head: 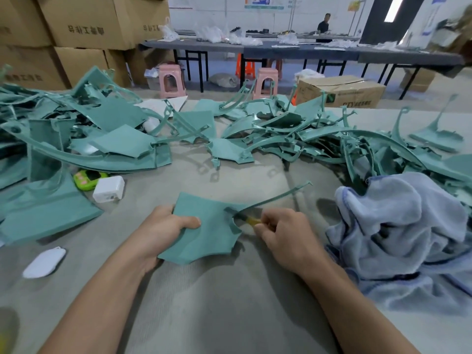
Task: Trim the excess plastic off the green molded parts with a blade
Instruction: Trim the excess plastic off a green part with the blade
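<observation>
Centre of the grey cloth-covered table (pixel 229 315): flat teal-green molded plastic part (pixel 204 238), left hand (pixel 163 226) gripping its 9 o'clock edge, thumb on top. Right hand (pixel 283 233) curled round a yellow-handled blade (pixel 251 221), tip at the part's 2 o'clock notch, where a thin green strip (pixel 275 198) runs off toward 2 o'clock.

Heap of loose green molded parts (pixel 115 139) spans 9 to 3 o'clock. Crumpled blue-grey towel (pixel 398 226) at 3 o'clock. White charger block (pixel 108 189) at 10 o'clock. Brown cardboard box (pixel 342 94) at 1 o'clock, print begins "PTY", rest blurred.
</observation>
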